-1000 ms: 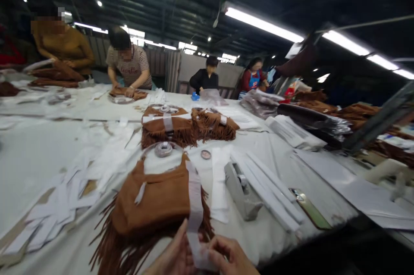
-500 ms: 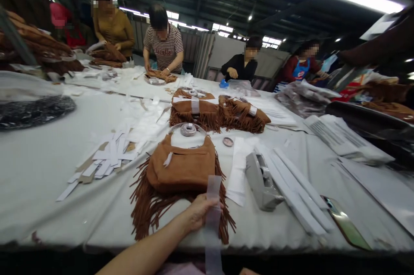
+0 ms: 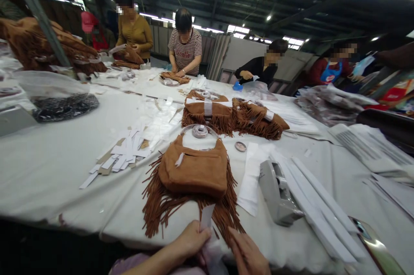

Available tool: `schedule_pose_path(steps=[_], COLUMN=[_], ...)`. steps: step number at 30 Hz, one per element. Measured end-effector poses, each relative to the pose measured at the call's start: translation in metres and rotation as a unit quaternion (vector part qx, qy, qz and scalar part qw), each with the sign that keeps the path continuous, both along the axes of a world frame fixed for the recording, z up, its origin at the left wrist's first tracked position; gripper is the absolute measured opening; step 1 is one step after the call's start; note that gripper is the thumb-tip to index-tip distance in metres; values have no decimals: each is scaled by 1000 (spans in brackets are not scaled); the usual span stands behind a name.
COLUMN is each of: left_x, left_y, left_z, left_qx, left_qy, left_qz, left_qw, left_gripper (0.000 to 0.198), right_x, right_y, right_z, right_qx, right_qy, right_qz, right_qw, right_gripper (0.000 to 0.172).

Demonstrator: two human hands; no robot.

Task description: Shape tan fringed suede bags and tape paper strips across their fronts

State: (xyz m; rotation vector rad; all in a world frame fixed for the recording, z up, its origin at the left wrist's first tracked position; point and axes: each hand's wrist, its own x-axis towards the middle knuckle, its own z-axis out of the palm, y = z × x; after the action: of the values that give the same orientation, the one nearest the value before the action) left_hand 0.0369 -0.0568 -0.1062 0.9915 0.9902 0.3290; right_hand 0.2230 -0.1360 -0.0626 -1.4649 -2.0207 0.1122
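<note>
My left hand (image 3: 193, 240) is closed at the table's front edge, pinching a whitish translucent strip (image 3: 207, 217). One end of the strip sticks up past the thumb; the rest hangs crumpled below. My right hand (image 3: 247, 251) is just right of the strip, fingers stretched out and pointing up to the left, holding nothing that I can see. Beyond both hands lies a brown fringed handbag (image 3: 194, 167) with a white tag on its zip. Its long fringes (image 3: 155, 210) spread toward me, and a wrapped coiled strap (image 3: 200, 131) sits at its handle.
Right of the bag stand a grey tape dispenser (image 3: 280, 193), long white strips (image 3: 323, 210) and a phone (image 3: 378, 245). Paper strips (image 3: 124, 154) are heaped left. Wrapped fringed bags (image 3: 208, 111) lie behind. Several co-workers, one in a striped shirt (image 3: 186, 48), stand across the table (image 3: 129, 201).
My left hand has drawn the strip down toward me, away from the bag's lower edge. My right hand has come into view beside it. The view has swung somewhat left.
</note>
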Motion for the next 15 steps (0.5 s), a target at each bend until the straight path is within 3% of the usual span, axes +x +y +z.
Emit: schedule_pose_path(steps=[3, 5, 7, 10, 12, 15], left_x=[-8, -15, -24, -38, -47, -53], left_y=[0, 1, 2, 9, 20, 43], left_z=[2, 2, 0, 0, 5, 15], left_qx=[14, 66, 112, 97, 102, 240], left_qy=[38, 35, 22, 26, 72, 135], left_qz=[-39, -51, -64, -99, -69, 7], left_qw=[998, 996, 991, 990, 990, 961], left_gripper=[40, 38, 34, 27, 27, 25], right_x=[-39, -54, -60, -59, -58, -61], right_y=[29, 36, 36, 31, 28, 24], right_z=[-21, -44, -65, -85, -92, -98], right_qx=[-2, -6, -22, -49, -39, 12], right_qy=[-28, -53, -77, -97, -104, -119], right_qz=[26, 26, 34, 34, 21, -3], right_qw=[999, 998, 996, 993, 994, 993], right_gripper=[38, 37, 35, 30, 27, 29])
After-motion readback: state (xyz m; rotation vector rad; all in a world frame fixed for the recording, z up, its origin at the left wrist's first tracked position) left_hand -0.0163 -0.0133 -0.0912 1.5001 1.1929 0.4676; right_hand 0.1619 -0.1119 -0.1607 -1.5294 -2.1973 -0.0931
